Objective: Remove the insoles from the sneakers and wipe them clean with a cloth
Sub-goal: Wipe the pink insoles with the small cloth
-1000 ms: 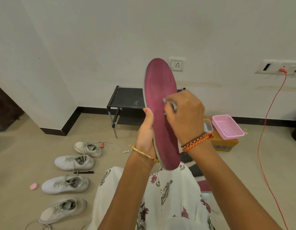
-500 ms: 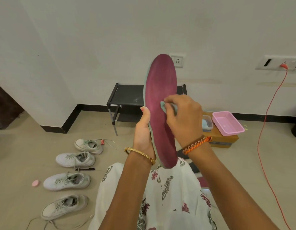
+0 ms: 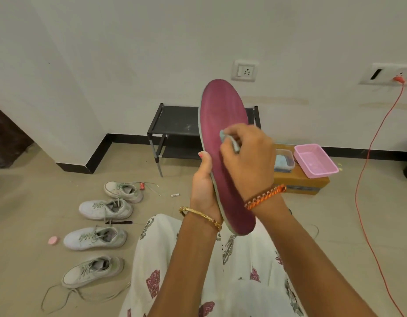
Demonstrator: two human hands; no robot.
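Wiping is the step in hand: the left hand [image 3: 203, 191] grips the maroon insole [image 3: 223, 124] upright above the lap, while the right hand [image 3: 248, 156] pinches a small pale cloth [image 3: 223, 135] against its middle. Next, probably, strokes toward the unwiped toe, then the four sneakers [image 3: 106, 209] on the floor

1. You worked in bright, even, diffuse light; no glare showed.
2. Shadows were soft and faint, lying under the sneakers [image 3: 106, 208] at 8 o'clock.
3. Your right hand [image 3: 248, 156] was slightly motion-blurred.
4. Wide-angle distortion bent the wall [image 3: 129, 53] and floor lines toward the edges.
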